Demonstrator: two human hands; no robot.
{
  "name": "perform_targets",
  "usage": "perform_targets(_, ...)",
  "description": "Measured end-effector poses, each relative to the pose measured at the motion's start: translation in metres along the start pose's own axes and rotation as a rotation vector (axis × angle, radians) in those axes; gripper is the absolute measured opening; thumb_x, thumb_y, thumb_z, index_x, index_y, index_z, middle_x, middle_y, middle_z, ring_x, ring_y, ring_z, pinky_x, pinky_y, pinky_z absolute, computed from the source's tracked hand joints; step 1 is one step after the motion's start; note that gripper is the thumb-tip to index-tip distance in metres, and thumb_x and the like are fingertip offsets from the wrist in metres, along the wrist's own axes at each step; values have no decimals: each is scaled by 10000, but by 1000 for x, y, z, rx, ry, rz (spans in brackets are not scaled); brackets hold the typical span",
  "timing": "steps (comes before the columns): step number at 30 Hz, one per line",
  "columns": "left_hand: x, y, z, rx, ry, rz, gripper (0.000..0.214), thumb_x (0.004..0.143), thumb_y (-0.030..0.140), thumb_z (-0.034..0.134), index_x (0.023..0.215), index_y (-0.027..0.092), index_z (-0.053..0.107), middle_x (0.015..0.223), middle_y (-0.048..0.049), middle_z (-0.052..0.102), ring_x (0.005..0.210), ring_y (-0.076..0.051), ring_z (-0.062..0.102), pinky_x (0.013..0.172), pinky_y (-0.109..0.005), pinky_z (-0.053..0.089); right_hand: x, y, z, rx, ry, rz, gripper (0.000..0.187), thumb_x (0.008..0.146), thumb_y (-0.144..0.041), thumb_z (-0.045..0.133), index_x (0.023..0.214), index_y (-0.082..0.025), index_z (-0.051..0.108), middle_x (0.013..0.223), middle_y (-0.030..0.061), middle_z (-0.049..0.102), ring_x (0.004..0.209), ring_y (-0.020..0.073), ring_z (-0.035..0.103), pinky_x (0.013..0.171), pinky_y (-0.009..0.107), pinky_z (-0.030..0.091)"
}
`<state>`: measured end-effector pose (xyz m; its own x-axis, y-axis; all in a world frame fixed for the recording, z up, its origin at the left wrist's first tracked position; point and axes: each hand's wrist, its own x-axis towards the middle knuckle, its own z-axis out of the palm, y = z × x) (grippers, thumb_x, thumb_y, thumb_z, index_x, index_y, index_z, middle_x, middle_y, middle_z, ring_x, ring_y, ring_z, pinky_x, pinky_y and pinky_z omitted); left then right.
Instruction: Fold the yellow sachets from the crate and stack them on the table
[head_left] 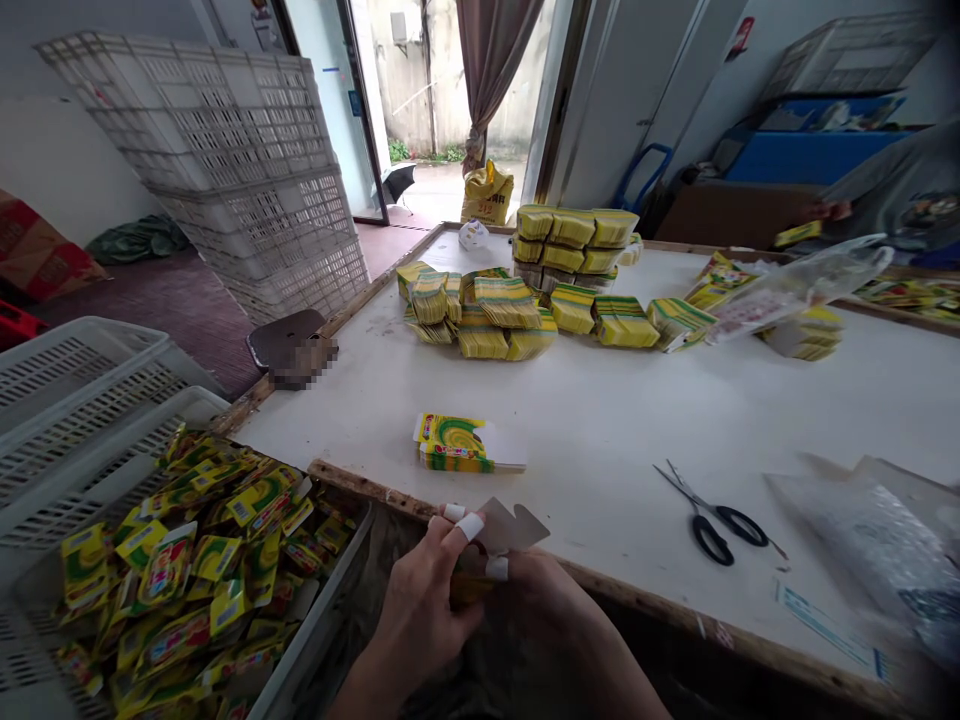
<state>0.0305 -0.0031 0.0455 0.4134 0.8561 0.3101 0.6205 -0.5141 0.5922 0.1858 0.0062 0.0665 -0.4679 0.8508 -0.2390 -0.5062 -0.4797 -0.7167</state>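
Just in front of the table's near edge, my left hand [424,595] is closed on a small cardboard carton [512,527], white tape around some fingers. The carton's grey inner flap stands up, and a bit of its yellow side shows below. My right hand [551,605] grips the carton from the other side; most of its fingers are hidden. On the table beyond them lies a small stack of flat yellow-green cartons [457,445], part of it white. At lower left, a white crate [330,600] holds a heap of small yellow-green cartons [202,570].
Bundles of flat cartons [574,240] stand along the far side of the white table [600,410]. Black-handled scissors [709,520] and clear plastic wrap [862,540] lie to the right. Tall white crates [247,170] rise at left. Another person's sleeve [870,180] shows at far right.
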Motion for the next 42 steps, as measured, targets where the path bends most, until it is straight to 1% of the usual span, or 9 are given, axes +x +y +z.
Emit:
perform_targets(6,3,0,0,-94,-26,-86,461,678,112,602,1058,254,381,997,-56,600,866,-242,642,715,-328,514,-5,0,-5,-162,5,-35,511,839,-467,635,1261,-182,600,1115,118,684,1127,291,596,1017,448,423)
perform_targets(10,7,1,-2,-146,-65,-133,449,728,144,586,1106,254,372,926,-42,631,783,-235,655,679,-329,508,-12,1,-8,-589,40,-187,519,886,-302,595,1389,-231,490,1386,85,545,1325,271,442,1133,446,291)
perform_targets(15,5,0,3,-160,18,-175,756,715,104,566,1365,223,197,1196,-153,608,1030,-300,639,808,-423,526,-11,10,-8,-869,114,-360,576,891,-131,485,1452,-233,405,1444,94,499,1333,267,451,1115,467,342)
perform_targets(19,-1,-4,3,-43,102,-193,655,718,156,636,1314,201,367,1249,-165,556,1127,-324,579,914,-476,492,-8,16,-17,-914,228,-461,571,916,-145,451,1474,-236,371,1428,113,516,1304,270,494,1075,451,412)
perform_targets(23,-4,-8,-7,-13,75,-104,568,718,180,666,1250,179,465,1161,-140,617,1065,-297,614,886,-416,519,-8,22,-27,-1165,88,-536,714,864,-70,466,1521,-240,243,1556,113,316,1442,295,256,1115,480,339)
perform_targets(25,-3,-9,-14,17,72,-81,543,718,183,670,1231,172,489,1159,-144,630,1065,-297,620,892,-408,519,-8,21,-29,-1242,38,-528,713,860,-58,475,1512,-260,267,1574,115,271,1440,303,253,1091,473,369)
perform_targets(31,7,-6,-29,-67,-37,-120,520,737,296,698,1220,206,528,1116,-112,680,1013,-280,653,862,-378,535,-12,-19,-23,-1234,-78,-480,295,879,-140,573,1119,-255,700,1390,127,536,1125,250,639,923,346,512)
perform_targets(36,10,-6,-25,-40,-4,-138,514,718,280,693,1207,198,558,1077,-116,699,974,-292,670,836,-392,543,-8,-28,-22,-1193,-70,-444,330,764,-35,584,992,-227,726,1338,117,568,1219,277,572,943,356,493)
perform_targets(42,1,-15,-14,-154,81,-265,652,713,344,734,1303,206,495,1217,-133,657,1106,-312,628,937,-417,506,2,12,-22,-945,54,-415,540,877,-222,572,1393,-212,415,1512,162,359,1402,278,345,1099,433,356)
